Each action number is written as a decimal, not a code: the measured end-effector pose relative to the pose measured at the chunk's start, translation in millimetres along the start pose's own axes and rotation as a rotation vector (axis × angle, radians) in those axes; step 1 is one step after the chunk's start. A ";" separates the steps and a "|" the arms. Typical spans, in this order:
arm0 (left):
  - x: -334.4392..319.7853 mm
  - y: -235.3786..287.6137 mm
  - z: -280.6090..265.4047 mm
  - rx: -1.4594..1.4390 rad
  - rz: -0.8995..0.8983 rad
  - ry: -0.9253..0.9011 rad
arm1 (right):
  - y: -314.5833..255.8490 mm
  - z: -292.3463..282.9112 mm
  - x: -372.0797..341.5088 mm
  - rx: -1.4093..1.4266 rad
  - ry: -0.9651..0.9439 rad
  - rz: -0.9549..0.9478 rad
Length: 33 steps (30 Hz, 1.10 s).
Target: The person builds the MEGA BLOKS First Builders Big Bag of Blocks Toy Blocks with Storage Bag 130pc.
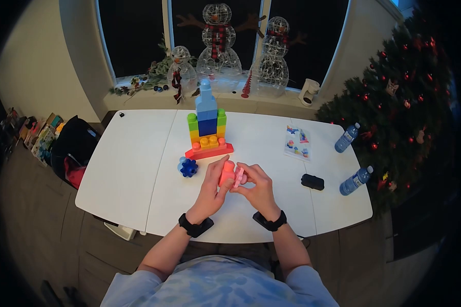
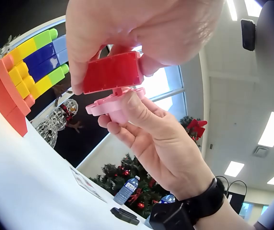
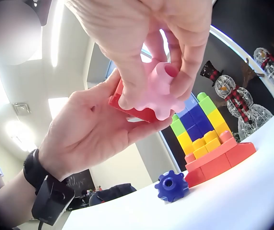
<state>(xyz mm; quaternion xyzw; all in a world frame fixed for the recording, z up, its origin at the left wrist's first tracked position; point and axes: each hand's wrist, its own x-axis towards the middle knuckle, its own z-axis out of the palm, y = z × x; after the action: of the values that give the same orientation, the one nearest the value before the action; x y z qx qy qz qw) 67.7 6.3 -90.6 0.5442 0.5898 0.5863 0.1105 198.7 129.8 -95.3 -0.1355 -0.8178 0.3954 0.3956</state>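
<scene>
My left hand (image 1: 210,188) grips a red toy block (image 2: 113,73) between fingers and thumb, above the table. With the thumb and fingers of my right hand (image 1: 259,189) I pinch a pink toy gear (image 3: 159,91) that has a round hub. The gear is right up against the red block, its hub turned away from it. Beyond the hands stands a tower of building blocks (image 1: 207,127) in light blue, dark blue, green and yellow on a red base. A dark blue gear (image 1: 189,168) lies in front of the tower, with a light blue piece (image 1: 181,162) partly hidden behind it.
To the right on the white table (image 1: 123,169) are a picture sheet (image 1: 297,143), a black case (image 1: 312,182) and two water bottles (image 1: 347,138). Wire snowmen (image 1: 217,41) line the windowsill. A decorated Christmas tree (image 1: 394,102) stands past the table's right end.
</scene>
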 end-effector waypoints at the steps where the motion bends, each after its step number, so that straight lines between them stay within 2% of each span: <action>1: -0.3 1.7 -1.0 0.001 0.000 0.001 | -3.6 -0.2 -0.1 0.001 0.000 -0.001; 4: -1.5 6.3 -3.2 -0.025 -0.029 -0.007 | -14.3 -2.6 -0.1 -0.045 -0.004 -0.014; 6: -3.1 8.2 -4.2 0.022 0.044 0.000 | -16.8 -3.6 0.1 -0.006 -0.035 0.016; 10: -3.7 17.5 -8.3 0.090 0.075 0.000 | -25.6 -4.2 -0.6 0.026 -0.045 -0.014; 12: -4.2 18.6 -11.3 -0.019 -0.067 -0.037 | -32.9 -0.4 -5.7 -0.149 0.003 -0.165; 16: -3.6 8.2 -15.6 -0.153 -0.142 -0.070 | -37.3 3.5 -7.9 -0.255 -0.009 -0.188; 18: -1.0 11.9 -18.9 -0.392 -0.303 -0.099 | -45.6 2.8 -4.0 -0.324 0.017 -0.277; 22: 3.5 25.6 -26.3 -0.537 -0.428 -0.140 | -44.5 5.1 -3.3 -0.359 0.028 -0.369; 24: -1.1 24.9 -20.7 -0.150 -0.163 -0.025 | -37.3 5.3 -6.9 -0.173 0.028 -0.264; 25: -0.8 28.1 -19.0 -0.148 -0.162 -0.019 | -40.6 0.7 -3.3 -0.170 0.025 -0.268; 27: -3.6 41.3 -16.8 -0.092 -0.012 0.061 | -51.1 -12.6 2.5 0.047 -0.054 -0.172; 28: -4.1 47.4 -17.7 -0.092 -0.012 0.061 | -49.5 -15.8 2.6 0.047 -0.054 -0.172; 30: -2.6 56.2 -17.6 0.041 0.070 0.073 | -46.0 -23.6 2.8 0.465 -0.130 -0.014; 31: -1.8 56.0 -17.0 0.039 0.072 0.072 | -45.8 -28.6 2.6 0.462 -0.129 -0.015; 33: -2.0 55.4 -17.9 0.039 0.079 0.051 | -47.6 -35.4 1.5 0.685 -0.138 0.066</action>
<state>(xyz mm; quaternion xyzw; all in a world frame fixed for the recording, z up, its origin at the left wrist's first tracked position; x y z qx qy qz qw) 83.1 -20.9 -41.5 0.5539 0.5819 0.5923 0.0613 228.8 118.7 -45.4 0.0058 -0.6578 0.6675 0.3487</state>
